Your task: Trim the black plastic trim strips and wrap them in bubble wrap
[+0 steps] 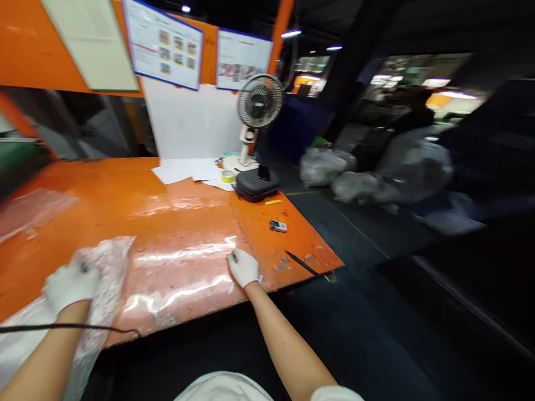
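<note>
My left hand (73, 283), in a white glove, is closed over a crinkled clear sheet that looks like bubble wrap (111, 273). The sheet hangs over the table's front edge, and motion smears the fingers. Near the front edge, my right hand (243, 268), gloved too, rests on the orange table (104, 192) with its fingers curled. A small dark spot shows at those fingers; whether it is a held thing cannot be made out. Small pale scraps lie beside that hand. A glossy clear film (184, 262) covers the tabletop between both hands.
A black pen-like tool (303, 263) lies near the right corner. Behind it are a small white device (278, 226), a yellow cutter (273, 201), a black case (254, 186), yellow tape (228, 176) and a fan (259, 103). A dark cord (71, 326) crosses my left forearm.
</note>
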`<action>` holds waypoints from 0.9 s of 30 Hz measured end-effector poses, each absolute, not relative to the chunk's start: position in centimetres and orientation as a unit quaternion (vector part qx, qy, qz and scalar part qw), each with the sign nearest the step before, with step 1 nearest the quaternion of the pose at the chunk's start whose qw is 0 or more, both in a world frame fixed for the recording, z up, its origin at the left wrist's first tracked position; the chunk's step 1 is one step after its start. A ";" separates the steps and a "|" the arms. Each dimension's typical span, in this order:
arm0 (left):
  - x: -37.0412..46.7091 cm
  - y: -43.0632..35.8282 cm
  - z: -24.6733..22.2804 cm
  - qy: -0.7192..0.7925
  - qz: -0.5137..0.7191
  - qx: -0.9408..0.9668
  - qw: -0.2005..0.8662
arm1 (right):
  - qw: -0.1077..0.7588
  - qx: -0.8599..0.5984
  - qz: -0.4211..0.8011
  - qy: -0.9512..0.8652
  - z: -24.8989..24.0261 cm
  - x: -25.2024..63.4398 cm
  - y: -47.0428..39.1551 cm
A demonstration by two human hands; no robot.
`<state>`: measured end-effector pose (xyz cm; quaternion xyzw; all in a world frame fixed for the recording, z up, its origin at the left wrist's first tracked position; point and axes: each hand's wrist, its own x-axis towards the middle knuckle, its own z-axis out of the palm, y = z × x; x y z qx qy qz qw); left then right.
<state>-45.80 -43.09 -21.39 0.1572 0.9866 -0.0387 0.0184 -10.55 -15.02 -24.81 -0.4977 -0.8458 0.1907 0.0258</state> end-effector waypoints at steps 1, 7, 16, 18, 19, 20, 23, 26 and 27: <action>-45.3 -43.3 -21.3 0.991 -0.032 0.128 -0.004 | 0.022 -0.501 0.187 -0.845 -24.9 -10.3 -15.2; -44.8 -43.1 -21.8 0.993 0.050 0.104 -0.011 | -0.015 -0.491 0.202 -0.847 -26.4 -9.7 -14.1; -45.4 -45.0 -24.1 0.990 0.090 0.103 -0.017 | -0.055 -0.496 0.186 -0.847 -25.5 -10.0 -14.7; -45.3 -45.1 -23.9 0.990 0.090 0.106 -0.010 | -0.054 -0.490 0.184 -0.851 -25.3 -10.0 -14.9; -45.2 -45.0 -23.7 0.990 0.088 0.107 -0.007 | -0.053 -0.485 0.184 -0.853 -25.3 -10.1 -14.9; -45.2 -45.0 -23.4 0.991 0.085 0.108 -0.002 | -0.051 -0.482 0.184 -0.855 -25.3 -10.1 -14.9; -45.4 -44.9 -21.6 0.989 0.073 0.122 0.031 | -0.047 -0.481 0.177 -0.857 -25.1 -10.3 -15.2; -45.9 -44.9 -18.4 0.981 0.059 0.164 0.089 | -0.040 -0.476 0.172 -0.862 -24.4 -10.4 -16.2; -46.1 -44.9 -17.3 0.976 0.053 0.184 0.103 | -0.035 -0.467 0.180 -0.865 -24.1 -10.4 -16.5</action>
